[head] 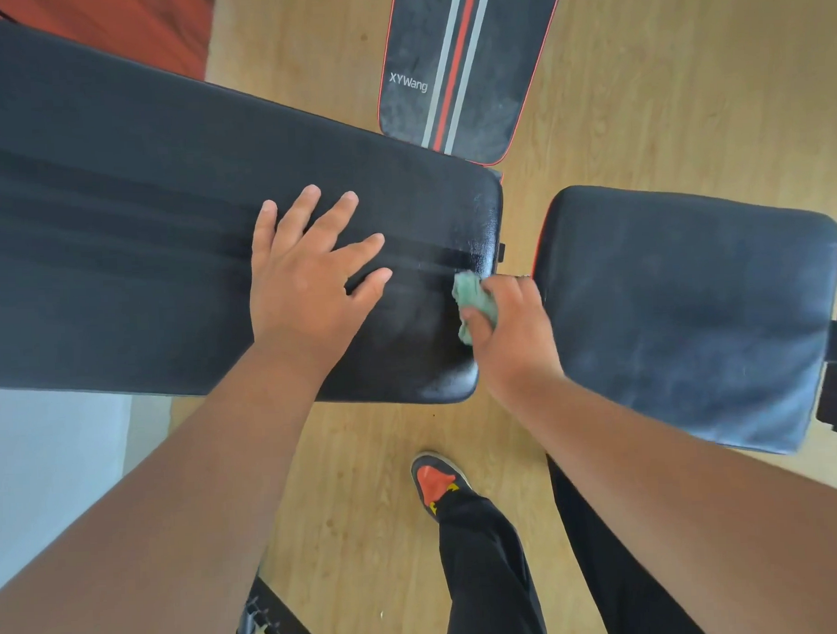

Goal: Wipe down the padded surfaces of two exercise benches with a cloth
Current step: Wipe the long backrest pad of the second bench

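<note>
The long back pad (167, 240) is taken as the landmark. The green cloth (473, 305) is bunched at the pad's right end, near its rounded corner, and is pressed onto the black vinyl there. The cloth is gripped by the right hand (507, 328), fingers curled round it, so that grip is closed on the cloth. The left hand (310, 273) is laid flat on the same pad just left of the cloth, fingers straight and spread; its grip is open and nothing is held.

The pad's long axis runs left to right, and nearly all of its length lies left of the cloth, beyond the bracing hand. The coming strokes are judged to be made leftward along that axis, and the right hand is the nearer one to the work. A shiny patch shows around the cloth, while the vinyl farther left looks duller and streaked.

Right of the pad, across a narrow gap, the squarish seat pad (692, 316) is seen, dusty and matte. Beyond the pad's far edge, a second bench pad (412, 56) with red and grey stripes is seen, smeared and seemingly unwiped.
</note>
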